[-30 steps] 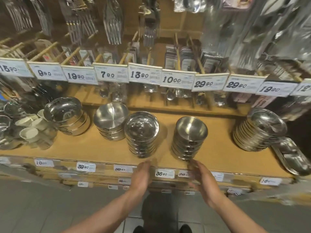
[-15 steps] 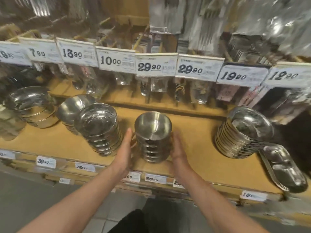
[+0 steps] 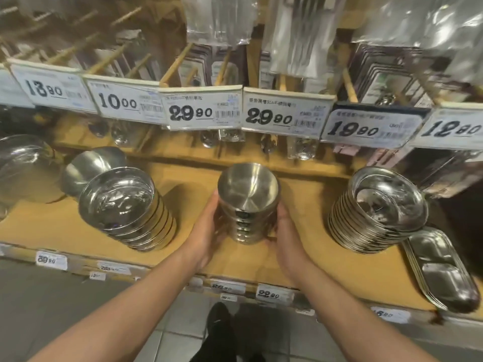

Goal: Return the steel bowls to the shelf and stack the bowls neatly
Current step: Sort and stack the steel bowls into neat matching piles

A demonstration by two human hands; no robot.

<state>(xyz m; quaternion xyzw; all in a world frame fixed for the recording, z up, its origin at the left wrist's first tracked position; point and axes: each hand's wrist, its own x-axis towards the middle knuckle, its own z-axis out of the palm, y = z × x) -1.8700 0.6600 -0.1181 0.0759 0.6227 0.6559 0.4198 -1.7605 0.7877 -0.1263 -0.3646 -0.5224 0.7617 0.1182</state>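
Note:
A stack of several small steel bowls (image 3: 248, 202) stands upright in the middle of the wooden shelf (image 3: 308, 259). My left hand (image 3: 206, 231) holds the stack's left side, fingers wrapped behind it. My right hand (image 3: 287, 236) holds its right side near the base. Both palms lie against the lower bowls. The top bowl's inside is bare and shiny.
A wider bowl stack (image 3: 128, 210) leans at the left, with more bowls (image 3: 88, 165) and a large bowl (image 3: 23, 165) behind it. A stack of steel plates (image 3: 376, 212) and divided trays (image 3: 441, 267) sit at the right. Price tags (image 3: 201, 111) and hanging cutlery packs are above.
My hands rose from below the shelf edge to the bowl stack and closed on both its sides. The view moved closer and to the right.

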